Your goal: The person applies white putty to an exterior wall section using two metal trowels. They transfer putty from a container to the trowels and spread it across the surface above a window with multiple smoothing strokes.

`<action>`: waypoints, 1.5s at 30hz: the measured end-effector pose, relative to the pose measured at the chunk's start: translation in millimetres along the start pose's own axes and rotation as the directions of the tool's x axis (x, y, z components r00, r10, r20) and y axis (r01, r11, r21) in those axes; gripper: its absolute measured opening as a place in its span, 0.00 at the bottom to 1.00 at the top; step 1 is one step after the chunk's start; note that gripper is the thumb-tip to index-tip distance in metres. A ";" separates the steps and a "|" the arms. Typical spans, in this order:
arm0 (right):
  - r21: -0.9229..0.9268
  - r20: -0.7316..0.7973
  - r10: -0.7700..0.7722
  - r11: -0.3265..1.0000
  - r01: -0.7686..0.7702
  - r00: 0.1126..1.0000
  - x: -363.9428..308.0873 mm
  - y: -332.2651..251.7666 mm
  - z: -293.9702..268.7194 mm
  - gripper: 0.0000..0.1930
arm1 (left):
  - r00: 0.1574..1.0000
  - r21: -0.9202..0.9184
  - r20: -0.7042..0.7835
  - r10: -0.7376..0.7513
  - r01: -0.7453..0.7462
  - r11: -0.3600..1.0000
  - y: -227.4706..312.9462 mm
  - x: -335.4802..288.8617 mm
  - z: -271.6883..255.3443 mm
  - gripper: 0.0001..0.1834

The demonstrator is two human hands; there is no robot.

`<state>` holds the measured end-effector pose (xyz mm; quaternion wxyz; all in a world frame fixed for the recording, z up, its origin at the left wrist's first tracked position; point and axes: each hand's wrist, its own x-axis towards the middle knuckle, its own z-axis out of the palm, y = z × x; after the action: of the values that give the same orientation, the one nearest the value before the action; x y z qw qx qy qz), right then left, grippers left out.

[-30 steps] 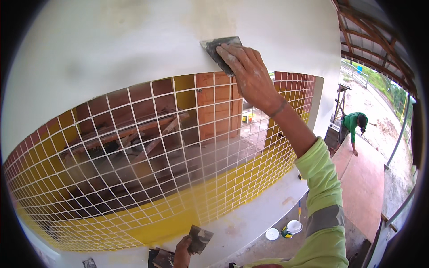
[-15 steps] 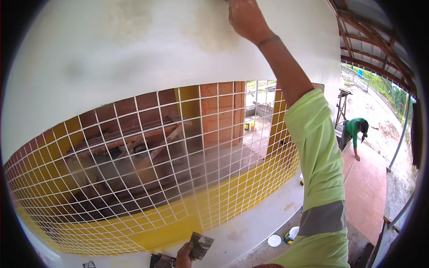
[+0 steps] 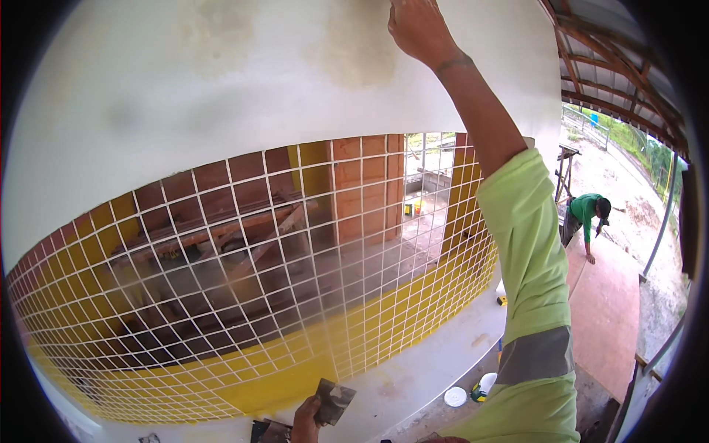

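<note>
Moved since first frame: your R hand [image 3: 422, 33], now higher, before white wall [image 3: 244, 103]; fingers mostly cropped, grip: can't tell. Your L hand [image 3: 305, 423]: fingers closed on sq. putty blade [image 3: 335, 402], low, before white ledge [image 3: 436, 362]. Prob. light, stiff, slick where smeared; hold at hand-side edge.

White wall [image 3: 244, 96] offers a broad flat sweep left of our right hand [image 3: 422, 31]. Below it, the white grille [image 3: 233, 183] bars the way inward; whether a hand fits its openings, we can't tell. Low down, dark pieces [image 3: 271, 431] crowd our left hand [image 3: 305, 423] on its left; rightward, the pale ledge [image 3: 402, 369] runs open past our scraper [image 3: 335, 402].
</note>
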<state>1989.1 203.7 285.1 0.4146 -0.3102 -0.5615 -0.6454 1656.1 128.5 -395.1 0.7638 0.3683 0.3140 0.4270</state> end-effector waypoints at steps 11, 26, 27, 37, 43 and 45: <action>0.161 0.178 -0.212 0.970 0.184 0.961 -100.0 -73.5 -42.0 0.29 | 0.993 0.086 -0.105 0.051 -0.042 0.995 5.6 -19.0 -7.1 0.20; 0.069 0.036 -0.065 0.996 0.062 0.997 -9.1 12.2 10.8 0.25 | 0.995 -0.039 -0.086 0.042 -0.045 0.998 -15.4 -17.8 -32.2 0.18; 0.070 0.038 -0.064 0.996 0.062 0.997 -17.8 4.0 5.4 0.25 | 0.995 -0.047 -0.086 0.045 -0.049 0.998 -21.6 -16.4 -39.7 0.17; 0.211 0.249 -0.081 0.977 0.028 0.965 -113.8 -78.8 -53.9 0.28 | 0.990 0.053 -0.128 0.066 -0.059 0.997 19.1 -19.3 9.1 0.19; 0.053 0.009 -0.076 0.996 0.075 0.997 -48.2 -8.2 -43.3 0.24 | 0.992 0.201 -0.036 0.120 -0.111 0.973 20.8 -22.1 28.5 0.19; 0.071 0.067 -0.050 0.996 0.046 0.996 -14.4 1.2 -35.2 0.25 | 0.985 0.277 -0.008 0.171 -0.162 0.947 20.1 -26.2 29.8 0.19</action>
<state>1999.1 171.8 266.9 0.3898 -0.3042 -0.6050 -0.6241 1659.8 103.9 -358.2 0.6614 0.4894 0.3501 0.4478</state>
